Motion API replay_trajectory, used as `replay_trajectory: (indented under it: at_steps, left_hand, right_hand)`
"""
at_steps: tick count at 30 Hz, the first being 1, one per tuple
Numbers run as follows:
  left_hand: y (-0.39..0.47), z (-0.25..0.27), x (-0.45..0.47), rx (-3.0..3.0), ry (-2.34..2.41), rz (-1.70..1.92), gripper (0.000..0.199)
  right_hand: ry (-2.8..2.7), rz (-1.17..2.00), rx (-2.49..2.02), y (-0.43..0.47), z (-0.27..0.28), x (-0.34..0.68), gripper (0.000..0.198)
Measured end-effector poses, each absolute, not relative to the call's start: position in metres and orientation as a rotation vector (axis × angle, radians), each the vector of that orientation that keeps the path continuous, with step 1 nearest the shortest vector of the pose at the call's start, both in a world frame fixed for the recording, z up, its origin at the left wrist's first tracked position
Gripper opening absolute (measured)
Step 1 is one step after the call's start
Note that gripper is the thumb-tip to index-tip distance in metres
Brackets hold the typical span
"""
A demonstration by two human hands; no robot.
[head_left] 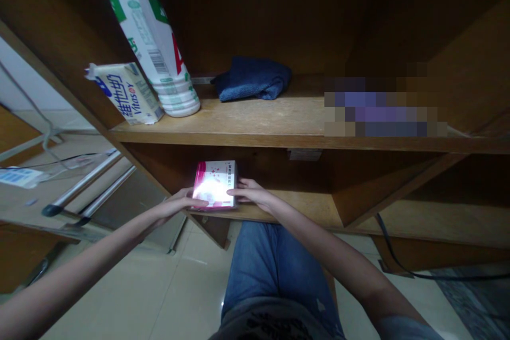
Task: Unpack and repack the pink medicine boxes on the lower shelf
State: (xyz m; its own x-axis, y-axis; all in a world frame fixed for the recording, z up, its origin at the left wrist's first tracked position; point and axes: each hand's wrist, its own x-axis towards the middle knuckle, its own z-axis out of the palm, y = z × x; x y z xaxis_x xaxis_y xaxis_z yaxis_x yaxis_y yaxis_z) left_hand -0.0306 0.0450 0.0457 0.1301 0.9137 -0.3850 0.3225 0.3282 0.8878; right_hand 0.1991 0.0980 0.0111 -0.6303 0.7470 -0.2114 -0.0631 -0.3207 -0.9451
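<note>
A white and pink box point(215, 183) with a bright glare on its face is at the left part of the lower shelf point(303, 205). My left hand point(181, 204) grips its left lower corner, the thumb lying along the front edge. On the other side, my right hand point(253, 194) holds the right edge, with a finger or thumb over the face and the other fingers beside it. Both hands are closed on this box. Its underside is hidden, so I cannot tell whether it touches the shelf.
The upper shelf point(255, 125) bears a large white bottle point(153, 48), a Vitasoy carton point(127, 93) and a folded dark blue cloth point(255, 79). Something blurred out lies at its right. A wooden divider point(382, 191) bounds the lower compartment. A black cable point(392, 260) hangs at the right.
</note>
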Motion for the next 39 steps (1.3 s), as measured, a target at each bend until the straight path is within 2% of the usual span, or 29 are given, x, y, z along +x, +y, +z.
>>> replay_trajectory:
  at_steps: [8, 17, 25, 27, 29, 33, 36, 39]
  left_hand:
    - [0.047, 0.039, -0.049, 1.010, 1.469, 0.670, 0.040]
    - [0.043, 0.034, -0.049, 1.001, 1.541, 0.676, 0.062]
    - [0.017, 0.019, -0.049, 0.870, 1.436, 0.831, 0.068]
    - [0.007, 0.004, -0.044, 0.834, 1.466, 0.952, 0.066]
    - [-0.005, -0.017, -0.034, 0.780, 1.545, 1.129, 0.065]
    - [-0.024, -0.075, -0.008, 0.626, 1.737, 1.456, 0.059]
    - [-0.033, -0.129, 0.017, 0.647, 1.834, 1.349, 0.055]
    - [-0.035, -0.176, 0.051, 1.070, 1.901, 0.908, 0.049]
  right_hand:
    - [-1.379, 2.079, -1.015, 0.101, 0.008, 0.178, 0.052]
    - [-1.496, 2.032, -1.012, 0.100, -0.005, 0.182, 0.061]
    - [-1.412, 1.894, -0.912, 0.060, -0.062, 0.216, 0.045]
    - [-1.610, 1.907, -0.872, 0.046, -0.087, 0.231, 0.043]
    - [-1.913, 1.701, -1.040, 0.035, -0.113, 0.245, 0.038]
    - [-2.033, 1.419, -1.344, 0.026, -0.161, 0.275, 0.033]
    - [-2.103, 1.174, -1.600, 0.022, -0.186, 0.297, 0.046]
    - [-2.155, 1.007, -1.782, 0.012, -0.206, 0.310, 0.056]
